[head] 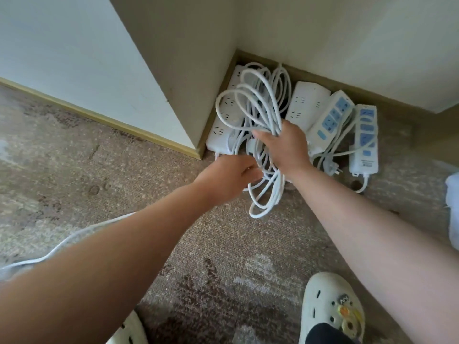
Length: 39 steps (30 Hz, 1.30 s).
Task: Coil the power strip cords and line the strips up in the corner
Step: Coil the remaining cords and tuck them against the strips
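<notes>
My right hand (pixel 285 147) grips a bundle of white cord loops (pixel 255 105) above the corner; loops stick out above the hand and hang below it toward the carpet. My left hand (pixel 231 175) reaches in from the left with curled fingers touching the lower loops; whether it pinches the cord is hidden. Under the coil a long white power strip (pixel 223 120) lies against the left wall. To its right lie a plain white strip (pixel 306 103) and two strips with blue sockets (pixel 332 117) (pixel 363 142), side by side along the baseboard.
A loose white plug (pixel 331 167) and slack cord lie between the blue-socket strips. Another white cable (pixel 62 247) runs across the carpet at lower left. My white clogs (pixel 330 306) stand at the bottom. A pale object (pixel 453 202) sits at the right edge.
</notes>
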Each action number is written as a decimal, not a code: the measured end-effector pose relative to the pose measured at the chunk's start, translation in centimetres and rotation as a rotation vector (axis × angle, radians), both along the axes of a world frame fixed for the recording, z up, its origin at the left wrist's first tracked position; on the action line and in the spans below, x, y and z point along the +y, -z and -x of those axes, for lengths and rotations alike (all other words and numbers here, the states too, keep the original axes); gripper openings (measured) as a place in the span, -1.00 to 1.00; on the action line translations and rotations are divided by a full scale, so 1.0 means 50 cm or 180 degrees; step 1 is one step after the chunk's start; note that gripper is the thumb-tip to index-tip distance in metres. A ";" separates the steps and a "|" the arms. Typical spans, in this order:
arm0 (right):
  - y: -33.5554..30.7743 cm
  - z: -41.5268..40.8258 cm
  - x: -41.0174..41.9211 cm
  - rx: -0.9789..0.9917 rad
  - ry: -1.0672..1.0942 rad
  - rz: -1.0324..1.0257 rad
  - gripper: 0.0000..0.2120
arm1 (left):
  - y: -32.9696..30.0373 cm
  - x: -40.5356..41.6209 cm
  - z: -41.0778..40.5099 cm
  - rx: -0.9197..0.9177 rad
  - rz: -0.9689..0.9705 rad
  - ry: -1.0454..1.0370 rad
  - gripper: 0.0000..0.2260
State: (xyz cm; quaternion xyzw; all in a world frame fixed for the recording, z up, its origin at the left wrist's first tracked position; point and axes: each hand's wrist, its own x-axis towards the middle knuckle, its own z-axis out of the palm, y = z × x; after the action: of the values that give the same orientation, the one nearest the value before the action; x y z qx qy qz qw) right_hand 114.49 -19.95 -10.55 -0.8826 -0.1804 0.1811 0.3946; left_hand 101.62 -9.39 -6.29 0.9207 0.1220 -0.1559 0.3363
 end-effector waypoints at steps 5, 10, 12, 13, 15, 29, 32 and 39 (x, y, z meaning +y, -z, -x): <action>-0.003 -0.020 -0.026 0.0167 0.0149 -0.0217 -0.69 | 0.023 0.054 0.105 0.0185 -0.0366 -0.0481 -0.64; -0.004 -0.017 -0.026 0.0216 0.0152 -0.0307 -0.68 | 0.010 0.106 0.184 -0.0118 -0.1187 -0.0992 -0.59; -0.005 -0.015 -0.025 0.0285 0.0075 -0.0297 -0.70 | -0.001 0.086 0.146 -0.0260 -0.1154 -0.0449 -0.59; -0.006 -0.015 -0.025 0.0347 0.0010 -0.0281 -0.75 | -0.007 0.073 0.112 -0.0291 -0.1037 -0.0159 -0.56; -0.007 -0.016 -0.026 0.0590 -0.0092 -0.0366 -0.83 | -0.021 0.053 0.029 -0.0213 -0.0813 0.0248 -0.55; -0.022 -0.039 -0.041 0.0939 -0.0400 -0.0640 -0.41 | -0.023 0.037 -0.116 -0.0533 -0.0668 -0.1366 -0.59; -0.024 -0.039 -0.044 0.0855 -0.0581 -0.0630 -0.50 | -0.018 0.043 -0.099 -0.0444 -0.0477 -0.1469 -0.68; -0.005 -0.042 -0.038 0.0697 -0.0273 -0.0583 -0.81 | 0.043 0.100 0.066 -0.0096 0.0230 -0.1649 -0.79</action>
State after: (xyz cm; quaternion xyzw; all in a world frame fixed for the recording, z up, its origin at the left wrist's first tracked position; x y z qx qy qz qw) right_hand 116.60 -21.85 -10.31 -0.8094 -0.1896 0.2758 0.4827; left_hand 98.33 -4.37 -8.44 0.8484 0.3430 -0.0552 0.3994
